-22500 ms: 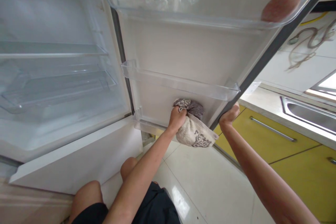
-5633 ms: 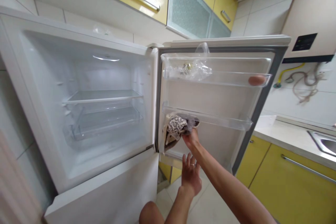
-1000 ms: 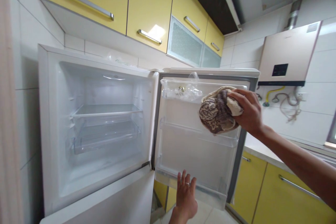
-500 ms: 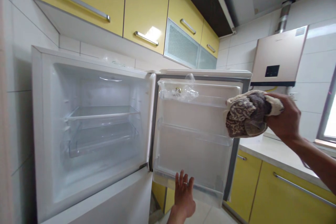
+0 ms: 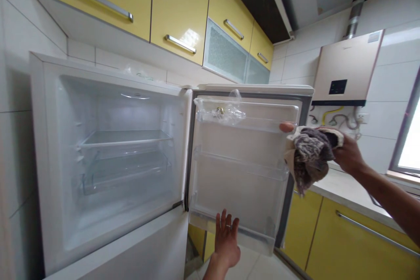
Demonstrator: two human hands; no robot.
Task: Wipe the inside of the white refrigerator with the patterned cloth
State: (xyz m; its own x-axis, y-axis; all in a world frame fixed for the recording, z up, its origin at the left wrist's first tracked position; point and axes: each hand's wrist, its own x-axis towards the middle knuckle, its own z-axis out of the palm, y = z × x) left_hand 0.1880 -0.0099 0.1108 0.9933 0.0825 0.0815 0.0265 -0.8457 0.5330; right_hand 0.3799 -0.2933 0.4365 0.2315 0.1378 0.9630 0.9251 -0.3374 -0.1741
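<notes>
A bunched, patterned cloth [image 5: 310, 153] in cream and grey-brown hangs from my right hand [image 5: 349, 155], which is closed around it. It overlaps the free edge of the open refrigerator door [image 5: 234, 179], whose inner side faces me. A rounded skin-coloured tip, perhaps a fingertip, shows left of the cloth. Low in front of the door is my left hand [image 5: 227, 240], its fingers spread and pointing up, with a ring on one. Whether its fingertips touch the bottom door shelf [image 5: 256, 236] I cannot tell.
On the left stands the open compartment with a shelf [image 5: 127, 138] and a clear drawer [image 5: 127, 179]. A clear plastic bag [image 5: 226, 113] lies in the upper door rack. Yellow cabinets [image 5: 180, 4] hang above; a water heater [image 5: 344, 70] is at right, over a counter [image 5: 344, 188].
My right hand and the cloth have shifted slightly left and down, and the cloth's lower end now droops. My left hand stays spread by the door. The whole view has shifted a little.
</notes>
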